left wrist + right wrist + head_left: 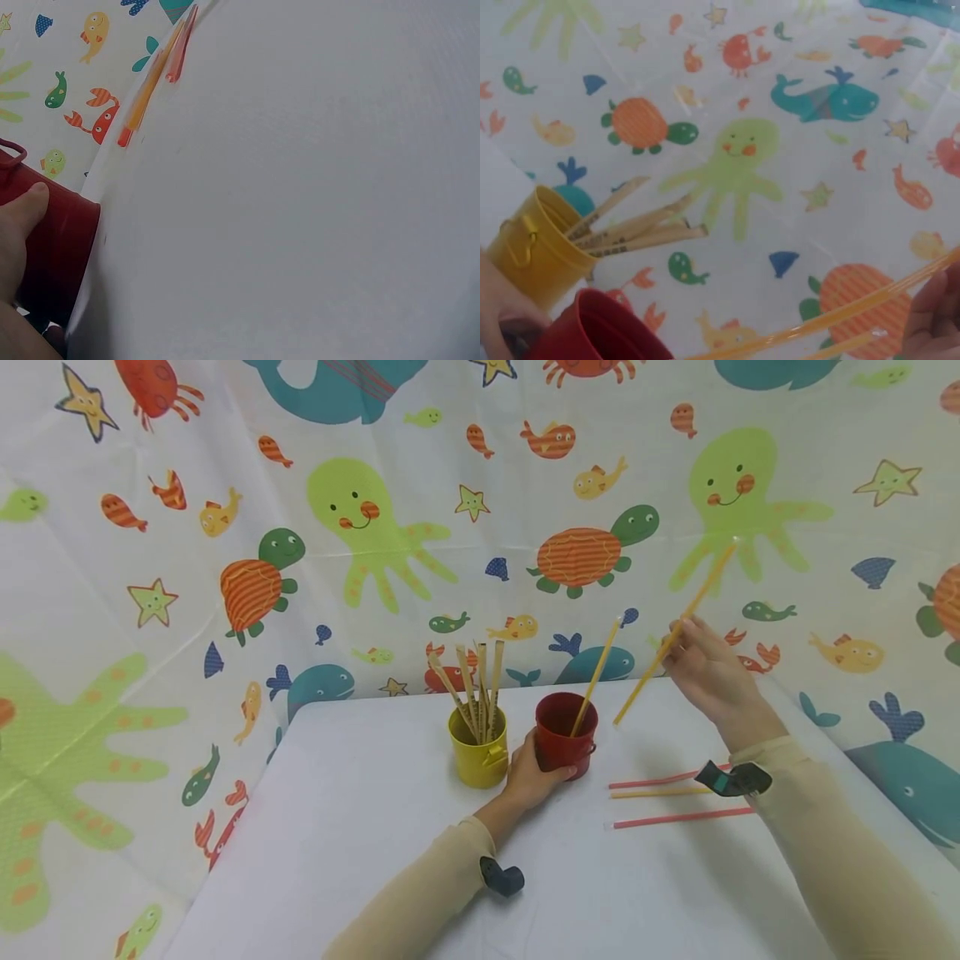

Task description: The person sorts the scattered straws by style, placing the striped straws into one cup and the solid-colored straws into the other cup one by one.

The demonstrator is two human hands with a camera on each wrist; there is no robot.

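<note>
My left hand (531,778) grips the side of a small red bucket (564,752), its thumb along the wall in the left wrist view. Inside the bucket leans one yellow-orange straw (597,672), its upper end above the rim. Raised to the right of the bucket, my right hand (708,672) pinches a second yellow-orange straw (643,687) in clear wrapping. That straw slants, its lower end near the right side of the bucket's rim. In the right wrist view only some fingers (930,311) of that hand show.
Left of the red bucket stands a yellow bucket (480,767) with several flat, printed tan sticks (467,681). Two pinkish-red straws (682,818) and an orange straw (652,792) lie on the white table (360,793) at right. A sea-animal curtain (420,552) hangs behind.
</note>
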